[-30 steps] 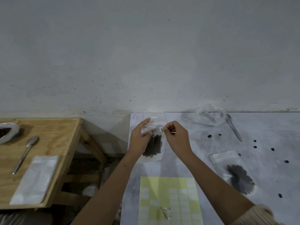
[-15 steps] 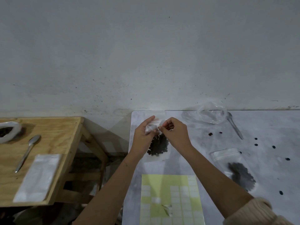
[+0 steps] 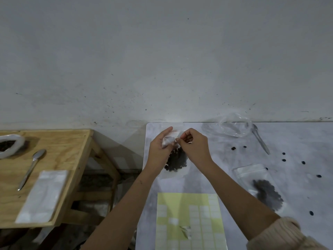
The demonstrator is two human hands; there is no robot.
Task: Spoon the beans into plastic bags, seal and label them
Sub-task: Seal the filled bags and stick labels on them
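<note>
Above the marble-patterned desk [image 3: 225, 159], the left hand [image 3: 159, 147] holds the top of a clear bag of dark beans [image 3: 176, 160] while the right hand [image 3: 195, 147] pinches its upper edge.

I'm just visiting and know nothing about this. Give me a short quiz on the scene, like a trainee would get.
1. True or false: the left hand and right hand both hold the top of one bag of beans.
2. The yellow label sheet lies: A) on the wooden table; B) on the white table, nearest the person; C) propped against the wall.
3. How many spoons are in view?
Key: 1 true; 2 B; 3 two.
</note>
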